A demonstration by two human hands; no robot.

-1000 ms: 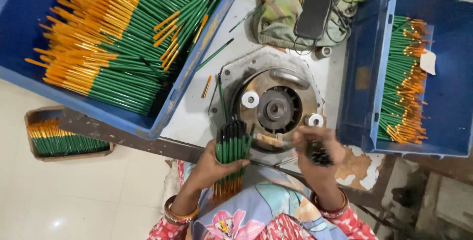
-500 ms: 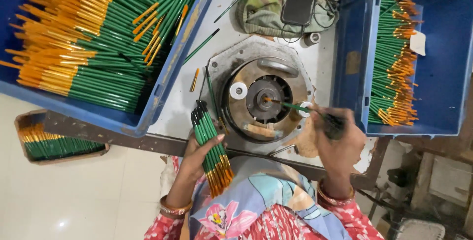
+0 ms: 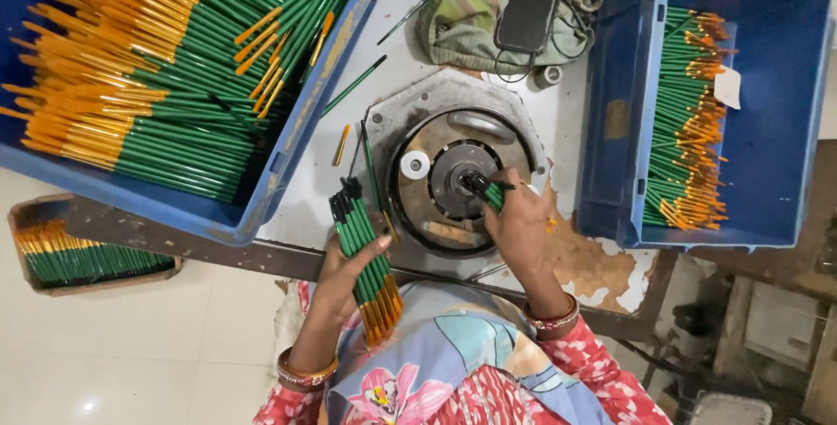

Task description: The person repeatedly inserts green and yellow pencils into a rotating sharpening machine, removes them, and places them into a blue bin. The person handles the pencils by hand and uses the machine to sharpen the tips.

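My left hand (image 3: 342, 275) grips a bundle of green brushes (image 3: 366, 261) with orange ferrule ends pointing toward me and dark tips pointing away, held at the table's near edge. My right hand (image 3: 520, 223) holds a single green brush (image 3: 488, 191) and presses its dark tip against the hub of a round metal machine (image 3: 453, 179) bolted on the table. A white cap (image 3: 415, 164) sits on the machine's disc, left of the hub.
A big blue crate (image 3: 288, 155) at the left is full of green and orange brushes. A second blue crate (image 3: 767, 111) at the right holds a smaller stack. Crumpled cloth (image 3: 462, 24) and a dark device (image 3: 527, 2) lie behind the machine. A wooden tray (image 3: 52, 216) of brushes sits lower left.
My right hand has moved left from the machine's right side, bringing the single brush's tip onto the hub. The left hand's bundle stays at the table edge, slightly shifted.
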